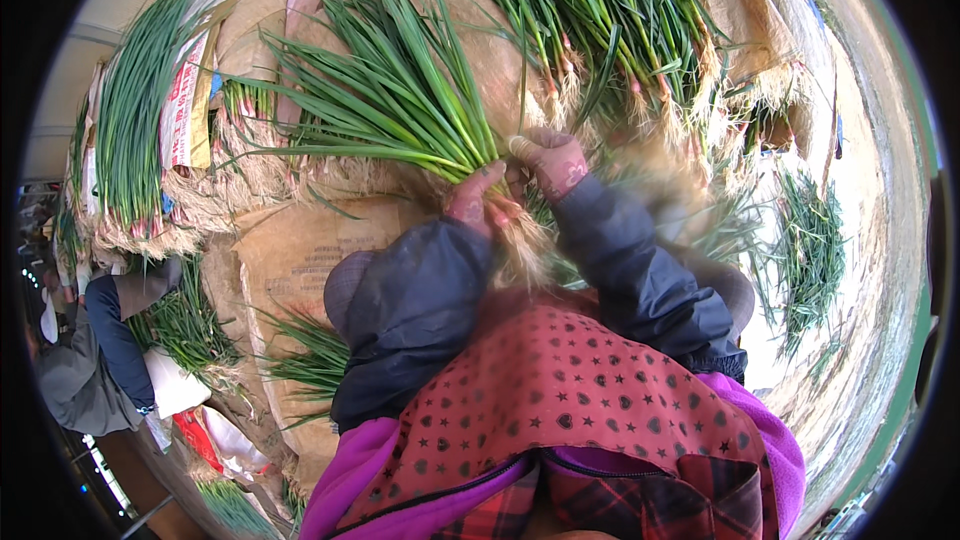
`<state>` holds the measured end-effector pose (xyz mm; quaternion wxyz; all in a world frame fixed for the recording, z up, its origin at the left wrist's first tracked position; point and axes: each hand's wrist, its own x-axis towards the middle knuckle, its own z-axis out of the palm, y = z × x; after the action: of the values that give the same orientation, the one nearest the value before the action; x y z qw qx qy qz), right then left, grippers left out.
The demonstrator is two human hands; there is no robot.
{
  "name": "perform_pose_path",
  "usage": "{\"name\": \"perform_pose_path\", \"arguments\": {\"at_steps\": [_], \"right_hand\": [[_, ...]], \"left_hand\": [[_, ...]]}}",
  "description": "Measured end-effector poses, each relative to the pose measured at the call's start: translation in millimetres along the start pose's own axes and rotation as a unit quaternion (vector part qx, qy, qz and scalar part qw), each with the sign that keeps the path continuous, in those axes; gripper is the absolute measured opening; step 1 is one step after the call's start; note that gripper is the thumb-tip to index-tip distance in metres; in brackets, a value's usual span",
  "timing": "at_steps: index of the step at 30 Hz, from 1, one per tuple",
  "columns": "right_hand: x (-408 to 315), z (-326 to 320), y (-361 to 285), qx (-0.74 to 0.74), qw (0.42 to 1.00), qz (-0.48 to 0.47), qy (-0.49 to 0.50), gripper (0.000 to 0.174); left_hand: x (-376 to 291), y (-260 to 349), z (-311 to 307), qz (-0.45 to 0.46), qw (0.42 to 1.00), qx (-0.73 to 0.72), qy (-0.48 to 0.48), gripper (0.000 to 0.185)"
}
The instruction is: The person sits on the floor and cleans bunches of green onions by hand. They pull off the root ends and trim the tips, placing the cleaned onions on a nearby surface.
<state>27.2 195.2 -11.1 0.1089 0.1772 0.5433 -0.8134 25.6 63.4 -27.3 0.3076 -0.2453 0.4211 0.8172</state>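
My left hand (477, 199) is closed around the lower stems of a bunch of green garlic plants (427, 101). The long leaves fan out up and to the left, and pale roots (525, 244) hang below the fist. Close against the bunch's right side, my right hand (551, 161) has its fingers curled, with a pale wrapping on one finger. A thin green leaf (523, 82) rises from its fingertips. Both hands appear to wear pinkish, patterned gloves. Part of the right fingers is hidden behind the stems.
Garlic plants lie heaped on woven sacks ahead (600, 7) and upright at left (135, 112). A brown sack (322, 247) lies left of my knee, with loose plants (311, 360) on it. More leaves (810, 255) lie at right. Another person's leg (120, 345) shows at far left.
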Motion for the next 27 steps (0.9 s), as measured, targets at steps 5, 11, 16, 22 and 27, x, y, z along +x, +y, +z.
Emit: {"name": "perform_pose_path", "arguments": {"at_steps": [5,11,16,22,27], "right_hand": [[-10,-16,8,0.025,0.993,-0.087,0.077,0.014],[-17,-78,-48,-0.010,0.982,-0.176,0.064,0.023],[20,-62,-42,-0.659,0.743,0.080,-0.085,0.040],[141,-45,-34,-0.494,0.853,-0.082,0.147,0.034],[108,-58,11,-0.391,0.898,-0.155,0.130,0.021]], "left_hand": [[-2,5,10,0.021,1.000,0.011,0.002,0.024],[15,-7,-25,0.096,0.994,0.057,-0.008,0.032],[-6,8,-4,0.174,0.982,0.043,-0.061,0.032],[-6,16,4,0.127,0.987,0.049,-0.089,0.046],[-5,17,1,0.143,0.985,0.007,-0.093,0.041]]}}
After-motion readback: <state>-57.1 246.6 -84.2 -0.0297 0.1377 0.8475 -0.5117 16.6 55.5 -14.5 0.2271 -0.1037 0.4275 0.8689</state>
